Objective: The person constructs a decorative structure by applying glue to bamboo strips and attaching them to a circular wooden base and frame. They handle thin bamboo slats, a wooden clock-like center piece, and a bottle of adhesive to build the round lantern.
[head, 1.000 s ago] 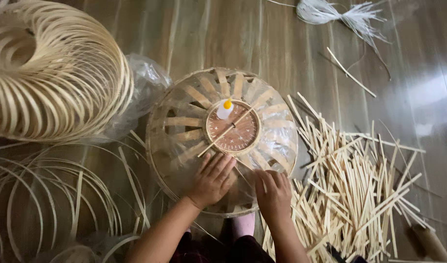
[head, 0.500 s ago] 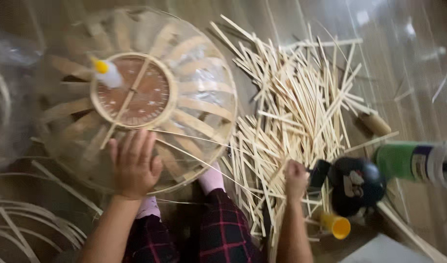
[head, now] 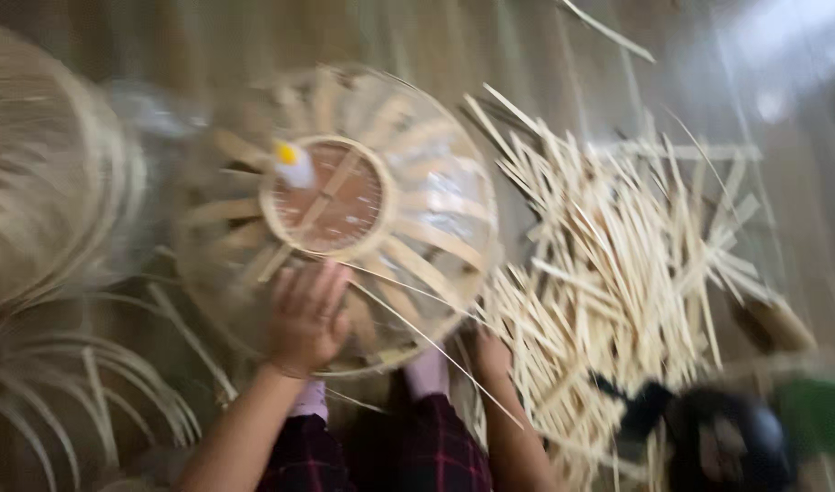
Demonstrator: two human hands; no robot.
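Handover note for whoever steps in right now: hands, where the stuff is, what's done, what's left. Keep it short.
Left hand: flat, fingers spread, pressing on the near side of the domed bamboo frame.
Right hand: low at the frame's near right edge beside the pile of bamboo sticks; the picture is blurred, so I cannot tell whether it grips anything.
A small glue bottle with a yellow cap rests on the round centre disc.
Done: slats fan out from the disc around the dome.
Left: one long thin strip sticks out loose toward the lap.
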